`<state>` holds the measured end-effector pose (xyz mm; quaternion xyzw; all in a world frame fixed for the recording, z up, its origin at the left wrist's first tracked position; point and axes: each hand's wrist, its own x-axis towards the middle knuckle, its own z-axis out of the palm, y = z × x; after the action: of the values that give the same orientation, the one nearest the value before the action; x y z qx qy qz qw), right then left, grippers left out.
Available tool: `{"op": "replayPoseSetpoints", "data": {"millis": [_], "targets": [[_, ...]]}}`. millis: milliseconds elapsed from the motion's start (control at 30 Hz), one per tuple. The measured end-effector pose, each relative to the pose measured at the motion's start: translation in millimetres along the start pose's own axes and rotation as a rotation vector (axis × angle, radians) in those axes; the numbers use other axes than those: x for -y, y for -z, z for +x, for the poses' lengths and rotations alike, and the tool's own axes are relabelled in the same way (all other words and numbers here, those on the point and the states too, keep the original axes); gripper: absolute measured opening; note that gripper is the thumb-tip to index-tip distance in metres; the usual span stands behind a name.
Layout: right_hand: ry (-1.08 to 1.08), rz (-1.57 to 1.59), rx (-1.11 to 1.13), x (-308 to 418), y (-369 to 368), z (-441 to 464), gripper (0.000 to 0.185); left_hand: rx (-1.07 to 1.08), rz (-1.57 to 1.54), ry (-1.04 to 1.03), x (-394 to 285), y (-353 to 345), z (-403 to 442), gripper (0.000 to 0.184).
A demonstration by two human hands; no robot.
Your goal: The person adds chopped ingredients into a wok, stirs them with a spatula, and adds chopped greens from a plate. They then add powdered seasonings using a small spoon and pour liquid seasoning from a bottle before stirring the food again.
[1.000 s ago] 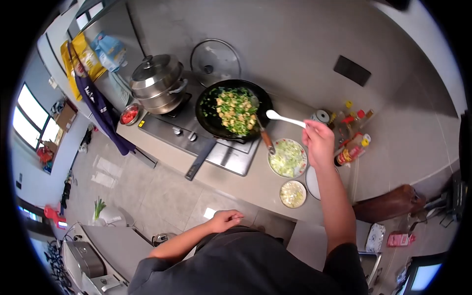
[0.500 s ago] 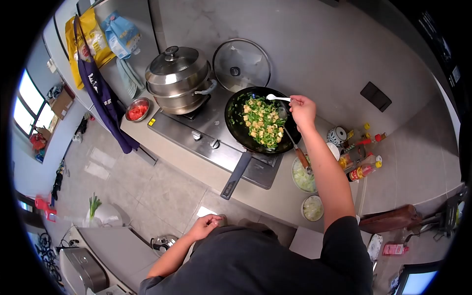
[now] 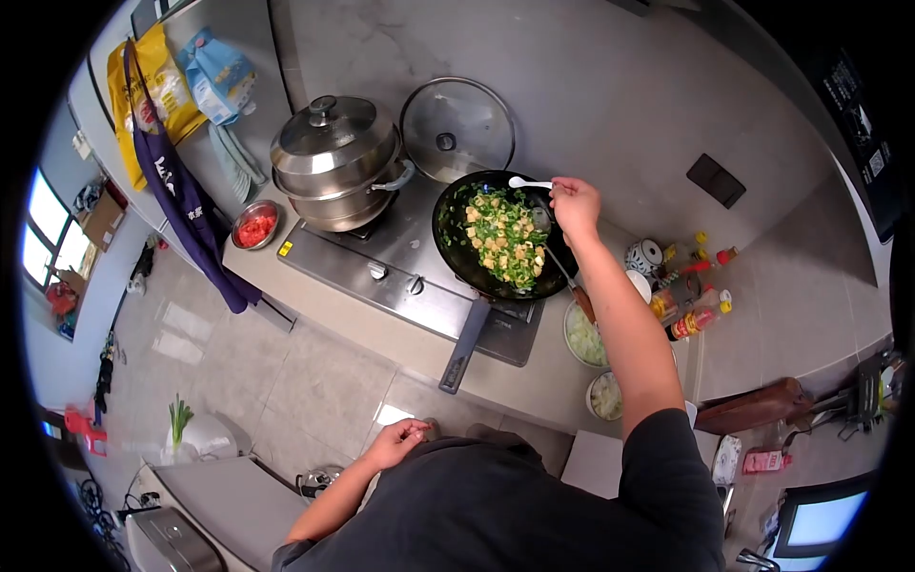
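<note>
My right hand is closed around the handle of a small white spoon. The spoon is over the far side of a black wok. Green vegetable pieces and pale yellow cubes fill the wok's middle. A spatula with a wooden grip leans in the wok, its handle end partly behind my right forearm. The wok's dark handle points toward me over the counter edge. Down by my waist, my left hand is loosely closed, its fingers curled, with nothing visible in it.
A lidded steel steamer stands on the stove, left of the wok. Behind leans a glass lid. A bowl of red pieces sits far left. Bowls of chopped pale vegetable and sauce bottles are on the right.
The camera view has shifted slightly. My right hand and the spoon remain over the wok's far side, with the spoon a little more level. My left hand stays by my waist.
</note>
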<state>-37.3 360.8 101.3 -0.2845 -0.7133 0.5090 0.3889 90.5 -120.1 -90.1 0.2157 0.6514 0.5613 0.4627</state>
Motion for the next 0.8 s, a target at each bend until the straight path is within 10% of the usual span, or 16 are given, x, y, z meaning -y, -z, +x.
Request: {"op": "replayPoseSetpoints", "data": {"millis": [433,800], "targets": [[0.408,-0.404,0.029,52,16,-25,0.011,0.037,0.057,-0.039,9,3,-3,0.025],[0.011,0.377,-0.05,63,254,-169,0.019,0.286,0.254,-0.103,-26,-69,43,0.024]]}}
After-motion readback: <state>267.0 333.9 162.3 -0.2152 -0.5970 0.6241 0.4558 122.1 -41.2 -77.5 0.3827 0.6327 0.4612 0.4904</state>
